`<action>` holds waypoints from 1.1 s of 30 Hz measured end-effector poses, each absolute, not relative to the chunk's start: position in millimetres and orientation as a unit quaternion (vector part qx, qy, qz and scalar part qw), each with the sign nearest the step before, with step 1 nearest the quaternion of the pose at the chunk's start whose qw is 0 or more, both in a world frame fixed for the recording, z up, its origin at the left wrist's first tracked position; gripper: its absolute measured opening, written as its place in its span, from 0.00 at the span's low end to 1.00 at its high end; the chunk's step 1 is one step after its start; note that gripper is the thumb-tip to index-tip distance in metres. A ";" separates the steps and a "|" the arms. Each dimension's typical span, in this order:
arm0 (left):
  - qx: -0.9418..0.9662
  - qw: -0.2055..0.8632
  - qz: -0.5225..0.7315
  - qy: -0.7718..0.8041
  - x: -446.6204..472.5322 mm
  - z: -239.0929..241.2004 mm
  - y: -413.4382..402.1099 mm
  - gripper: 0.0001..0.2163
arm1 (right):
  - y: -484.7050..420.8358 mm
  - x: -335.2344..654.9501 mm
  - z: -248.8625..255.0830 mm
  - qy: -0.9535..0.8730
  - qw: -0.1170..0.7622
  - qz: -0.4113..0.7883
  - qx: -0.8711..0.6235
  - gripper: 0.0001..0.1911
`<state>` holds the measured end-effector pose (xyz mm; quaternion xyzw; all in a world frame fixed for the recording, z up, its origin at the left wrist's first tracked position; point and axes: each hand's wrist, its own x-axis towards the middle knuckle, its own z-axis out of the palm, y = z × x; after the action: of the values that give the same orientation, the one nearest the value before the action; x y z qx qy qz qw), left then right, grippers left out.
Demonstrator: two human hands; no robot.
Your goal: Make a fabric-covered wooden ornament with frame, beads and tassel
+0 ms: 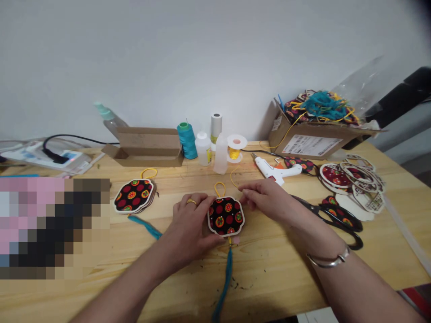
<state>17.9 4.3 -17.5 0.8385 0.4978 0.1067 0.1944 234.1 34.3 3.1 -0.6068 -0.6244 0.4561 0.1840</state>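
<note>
A scalloped ornament (226,216) lies on the table before me, its dark flowered cloth framed by a pale rim. A yellow cord loop (220,189) sticks out at its top, and a teal tassel (228,274) hangs from its lower edge. My left hand (192,220), with a ring on it, grips the ornament's left side between thumb and fingers. At the upper right edge, my right hand (257,196) has its fingers pinched together; whatever is in them is too small to make out. Black-handled scissors (323,215) lie partly behind my right forearm.
At left is a stack of similar ornaments (134,196). Along the wall stand an open cardboard box (148,159), teal thread (187,141), bottles (221,154) and a yellow cord spool (237,142). A glue gun (274,169), wooden frames (365,179) and a filled carton (310,143) are at right.
</note>
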 end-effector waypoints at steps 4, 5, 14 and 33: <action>0.838 0.196 0.103 0.500 17.1 -18.0 3.9 0.32 | 36.0 233.3 -0.6 -0.612 0.197 0.461 -0.612 0.15; 0.838 0.196 0.103 0.500 17.2 -18.1 3.8 0.32 | 36.1 233.1 -1.4 -0.611 0.202 0.462 -0.610 0.14; 0.833 0.202 0.107 0.504 19.2 -16.8 2.7 0.31 | 36.2 230.4 -0.5 -0.627 0.196 0.452 -0.603 0.17; 0.832 0.205 0.117 0.501 19.8 -18.6 0.9 0.31 | 33.1 225.1 4.0 -0.656 0.162 0.422 -0.604 0.14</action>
<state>19.8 0.9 -18.6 0.8324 0.5013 0.1171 0.2051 225.1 33.1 4.0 -0.6044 -0.6559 0.4220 0.1623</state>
